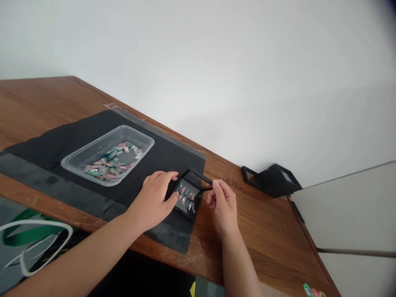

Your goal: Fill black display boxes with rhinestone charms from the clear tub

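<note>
A small black display box [187,199] with several coloured press-on nails inside lies at the right end of a black cloth [77,136]. Its framed lid [198,178] stands half raised. My left hand [156,198] rests on the box's left side, fingers curled over its edge with the thumb on the nails. To the right, my right hand [223,202] pinches the lid's right corner between thumb and forefinger.
A clear plastic tub [93,152] of loose pink, green and white nails sits on the cloth to the left. Black open boxes [272,179] stand by the wall at the right. The wooden table [262,231] ends near my body; a grey panel [349,206] lies at the right.
</note>
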